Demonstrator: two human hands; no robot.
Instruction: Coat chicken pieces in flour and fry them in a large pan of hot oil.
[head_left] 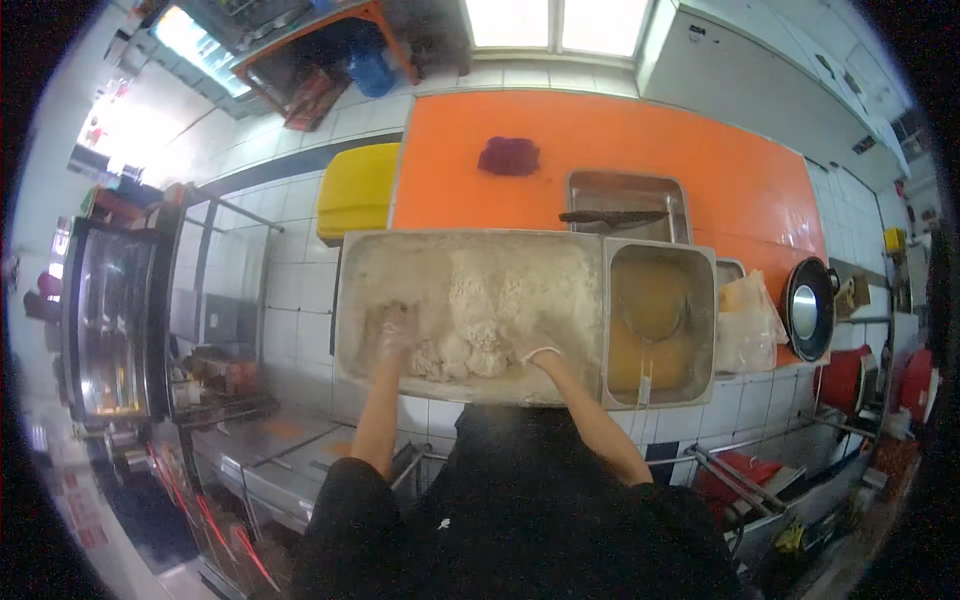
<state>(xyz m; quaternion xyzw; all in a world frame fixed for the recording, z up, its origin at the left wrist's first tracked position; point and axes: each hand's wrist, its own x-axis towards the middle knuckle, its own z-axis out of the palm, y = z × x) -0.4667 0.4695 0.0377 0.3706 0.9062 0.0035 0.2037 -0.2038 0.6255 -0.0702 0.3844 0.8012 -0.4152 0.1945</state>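
Down at the near-left corner of the big flour tray (350, 300), the left hand (397, 328) is pressing into the flour (500, 290), gloved and dusted white, fingers spread flat & loose, not gripping anything I can make out. Right hand (540, 356) is sitting at the tray's near edge, right of centre, glove cuff showing, fingers digging under the floured lumps (462, 352) piled between the two hands; can't tell if it's clenched or slack, the flour is hiding the fingertips. Both forearms are coming up from the lower edge, black sleeves pushed back.

Moving outward: flour is heaping thick through the tray's middle, thinner toward the left wall. Touching the tray's right side, a deep steel pan w/ yellow batter (650, 330) is sitting, something pale hanging over its near rim. Beyond that, at the orange counter (600, 140) centre, a shallower steel pan (627, 200) is carrying a dark utensil (612, 216) laid across it. A dark red cloth (509, 156) is lying toward the counter's far side. Off the counter's left edge, a yellow bin (358, 188). Near the right edge, a clear plastic bag (748, 322), then a black round lid (808, 308).
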